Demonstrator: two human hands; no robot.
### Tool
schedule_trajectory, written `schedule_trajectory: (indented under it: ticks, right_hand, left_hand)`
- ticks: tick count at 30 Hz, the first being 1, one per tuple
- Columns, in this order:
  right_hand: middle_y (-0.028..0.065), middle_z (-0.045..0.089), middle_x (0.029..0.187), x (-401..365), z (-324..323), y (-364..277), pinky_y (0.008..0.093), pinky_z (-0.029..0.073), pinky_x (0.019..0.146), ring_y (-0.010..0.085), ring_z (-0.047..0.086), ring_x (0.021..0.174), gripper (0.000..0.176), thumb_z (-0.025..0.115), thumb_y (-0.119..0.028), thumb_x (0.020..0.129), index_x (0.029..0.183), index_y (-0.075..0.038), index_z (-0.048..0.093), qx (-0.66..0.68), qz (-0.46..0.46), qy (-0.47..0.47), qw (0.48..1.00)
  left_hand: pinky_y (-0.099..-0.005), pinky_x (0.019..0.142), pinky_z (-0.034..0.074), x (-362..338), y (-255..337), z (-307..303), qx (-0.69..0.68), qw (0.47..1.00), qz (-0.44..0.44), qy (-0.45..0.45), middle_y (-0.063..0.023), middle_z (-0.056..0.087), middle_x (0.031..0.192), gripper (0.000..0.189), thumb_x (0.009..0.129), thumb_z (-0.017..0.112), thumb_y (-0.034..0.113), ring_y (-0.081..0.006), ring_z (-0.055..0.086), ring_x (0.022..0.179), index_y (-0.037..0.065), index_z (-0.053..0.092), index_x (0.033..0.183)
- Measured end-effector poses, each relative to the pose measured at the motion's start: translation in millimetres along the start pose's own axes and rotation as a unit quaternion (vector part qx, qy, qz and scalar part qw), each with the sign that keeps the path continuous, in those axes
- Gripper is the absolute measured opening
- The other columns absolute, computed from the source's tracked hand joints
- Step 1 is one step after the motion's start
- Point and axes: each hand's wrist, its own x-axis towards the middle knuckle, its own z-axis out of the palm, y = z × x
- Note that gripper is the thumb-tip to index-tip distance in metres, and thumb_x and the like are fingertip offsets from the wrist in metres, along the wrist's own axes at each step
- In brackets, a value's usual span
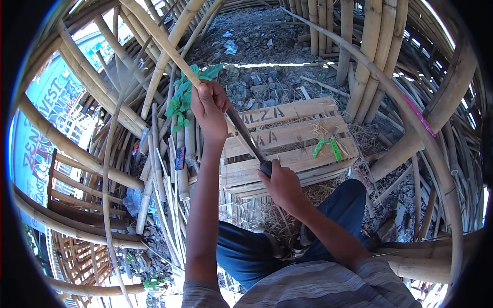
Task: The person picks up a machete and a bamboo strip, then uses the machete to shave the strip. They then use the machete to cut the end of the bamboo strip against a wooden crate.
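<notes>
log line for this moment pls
left hand: grips bamboo pole | right hand: holds knife, angled up to the pole | behind: wooden crate

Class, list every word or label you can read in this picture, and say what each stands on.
"ALZA": top slat of the pale wooden slatted crate, its start behind the dark knife blade.
"VEST": painted blue wall, behind bamboo.
"ZEN": same wall, lower.
Second slat's letters and the small green tags: too blurred to read.

Pale bamboo pole (pixel 164 49), slanting up-left; dark long-bladed knife (pixel 246 134), angled, its tip meeting the pole's lower end.
</notes>
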Motion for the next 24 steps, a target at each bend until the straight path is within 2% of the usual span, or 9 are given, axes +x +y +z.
schedule_trajectory:
  ticks: [2, 4, 5, 6, 8, 9, 12, 15, 24]
  right_hand:
    - [0.0138, 0.056, 0.057, 6.6, 3.8, 16.5, 0.0396, 0.047, 0.047, 0.0271, 0.056, 0.047, 0.045, 0.060, -0.038, 0.091, 0.089, 0.006, 0.053, -0.020, -0.020, 0.013, 1.000]
    - [0.0161, 0.056, 0.058, 12.0, -9.6, 15.0, 0.0415, 0.047, 0.046, 0.0303, 0.056, 0.045, 0.046, 0.057, -0.042, 0.091, 0.087, 0.003, 0.050, 0.247, 0.040, -0.077, 0.965]
    - [0.0062, 0.051, 0.054, 10.5, -20.4, 14.6, 0.0331, 0.042, 0.038, 0.0178, 0.049, 0.037, 0.042, 0.057, -0.042, 0.091, 0.084, -0.002, 0.048, 0.389, 0.161, -0.160, 0.893]
    - [0.0062, 0.051, 0.054, 10.1, -26.1, 13.8, 0.0331, 0.042, 0.038, 0.0178, 0.049, 0.037, 0.042, 0.057, -0.042, 0.091, 0.084, -0.002, 0.048, 0.389, 0.160, -0.157, 0.893]
    - [-0.0002, 0.044, 0.052, 8.2, -34.1, 16.4, 0.0267, 0.036, 0.035, 0.0092, 0.040, 0.034, 0.041, 0.057, -0.044, 0.091, 0.080, -0.006, 0.046, 0.589, 0.250, -0.212, 0.739]
    - [-0.0002, 0.043, 0.051, 7.6, -41.5, 13.4, 0.0258, 0.035, 0.035, 0.0087, 0.038, 0.033, 0.041, 0.058, -0.046, 0.090, 0.078, -0.008, 0.045, 0.619, 0.251, -0.225, 0.710]
    - [0.0003, 0.043, 0.051, 8.2, -51.4, 7.6, 0.0265, 0.035, 0.035, 0.0089, 0.038, 0.033, 0.043, 0.058, -0.048, 0.090, 0.079, -0.008, 0.045, 0.658, 0.215, -0.262, 0.673]
    - [0.0007, 0.043, 0.051, 9.1, -50.3, -3.0, 0.0272, 0.034, 0.035, 0.0091, 0.036, 0.033, 0.044, 0.052, -0.050, 0.092, 0.082, -0.008, 0.047, 0.651, 0.194, -0.274, 0.680]
    - [0.0011, 0.042, 0.050, 8.1, -21.5, -3.6, 0.0280, 0.032, 0.035, 0.0090, 0.034, 0.032, 0.045, 0.053, -0.052, 0.091, 0.083, -0.008, 0.048, 0.640, 0.246, -0.301, 0.663]
  left_hand:
    - [-0.0206, 0.044, 0.029, 6.0, -0.5, -3.6, 0.012, 1.000, 0.000, 0.019, 0.0015, 0.034, 0.063, 0.032, 0.103, 0.035, 0.035, -0.0051, 0.031, 0.051, 0.010, 0.036, 0.084]
    - [-0.0208, 0.044, 0.028, 10.9, -3.4, -12.6, 0.016, 1.000, 0.012, 0.013, 0.0013, 0.035, 0.064, 0.031, 0.104, 0.034, 0.033, -0.0055, 0.031, 0.052, 0.010, 0.036, 0.084]
    - [-0.0209, 0.045, 0.028, 12.2, -5.0, -17.1, 0.014, 1.000, 0.010, 0.016, 0.0011, 0.034, 0.064, 0.031, 0.104, 0.034, 0.033, -0.0057, 0.031, 0.052, 0.010, 0.035, 0.083]
    - [-0.0210, 0.045, 0.028, 14.5, -3.9, -18.6, 0.012, 1.000, 0.008, 0.017, 0.0010, 0.034, 0.064, 0.031, 0.104, 0.034, 0.033, -0.0058, 0.031, 0.052, 0.010, 0.035, 0.083]
    - [-0.0213, 0.045, 0.026, 14.4, -3.0, -20.8, -0.004, 1.000, -0.002, 0.007, 0.0010, 0.033, 0.064, 0.032, 0.103, 0.034, 0.034, -0.0058, 0.029, 0.052, 0.010, 0.034, 0.082]
    - [-0.0215, 0.045, 0.025, 14.0, -2.2, -20.6, -0.029, 1.000, -0.009, -0.004, 0.0011, 0.032, 0.064, 0.033, 0.103, 0.035, 0.036, -0.0058, 0.028, 0.052, 0.011, 0.034, 0.082]
    - [-0.0219, 0.045, 0.023, 12.4, -2.3, -16.8, -0.054, 0.998, -0.019, -0.017, 0.0013, 0.031, 0.064, 0.034, 0.102, 0.036, 0.038, -0.0059, 0.026, 0.053, 0.011, 0.033, 0.082]
    - [-0.0220, 0.045, 0.022, 10.7, -2.1, -10.5, -0.049, 0.998, -0.021, -0.018, 0.0014, 0.031, 0.063, 0.035, 0.102, 0.037, 0.040, -0.0059, 0.026, 0.052, 0.011, 0.033, 0.082]
    - [-0.0212, 0.044, 0.022, 10.5, -5.6, -7.5, -0.035, 0.999, -0.001, -0.019, 0.0024, 0.030, 0.061, 0.034, 0.103, 0.035, 0.038, -0.0048, 0.025, 0.050, 0.011, 0.033, 0.082]
